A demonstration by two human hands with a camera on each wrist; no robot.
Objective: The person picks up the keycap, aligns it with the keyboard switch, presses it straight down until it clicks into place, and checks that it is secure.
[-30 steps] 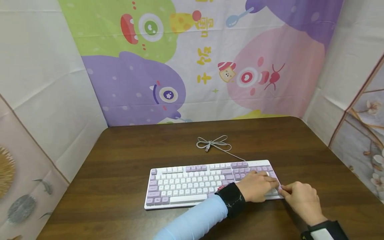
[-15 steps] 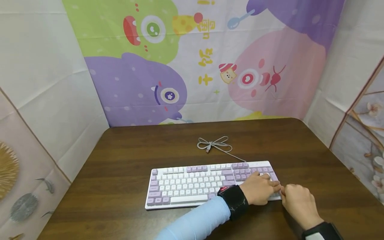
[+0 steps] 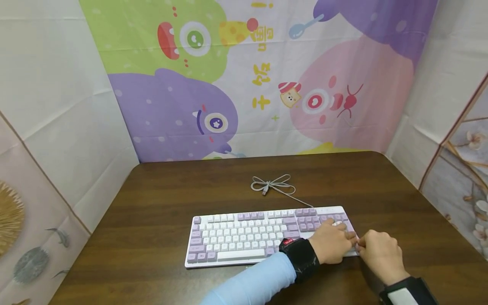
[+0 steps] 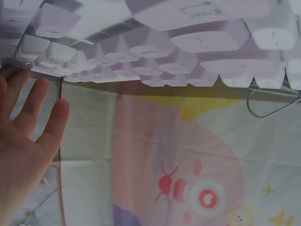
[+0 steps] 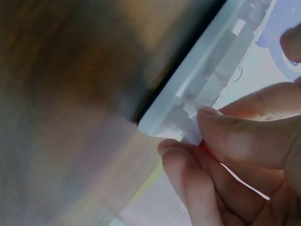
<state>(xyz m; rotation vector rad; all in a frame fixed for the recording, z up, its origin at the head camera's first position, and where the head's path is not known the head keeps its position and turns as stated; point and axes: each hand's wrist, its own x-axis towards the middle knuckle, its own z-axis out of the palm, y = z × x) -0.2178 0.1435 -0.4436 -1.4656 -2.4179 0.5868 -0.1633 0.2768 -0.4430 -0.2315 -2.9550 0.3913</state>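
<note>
A white and lilac keyboard (image 3: 236, 235) lies on the wooden table. My left hand (image 3: 331, 242) rests over its number pad; in the left wrist view that hand's fingers (image 4: 55, 123) extend loosely, with a fingertip by the keys at the far side. My right hand (image 3: 381, 255) is at the keyboard's right edge, near its front corner. Up close in the right wrist view, its thumb and fingers pinch a small lilac keycap (image 5: 191, 132). Whether that keycap still sits on its switch is hidden by the fingers.
Behind the keyboard lies its grey cable (image 3: 280, 184), tied in a bundle with the USB plug (image 3: 264, 191) showing. A cartoon-printed cloth (image 3: 263, 127) hangs at the table's back. Bare wood (image 3: 152, 203) shows to the left.
My left hand has shifted slightly right and toward me. My right hand has made small movements at the keyboard's right edge. The keyboard has stayed in place.
</note>
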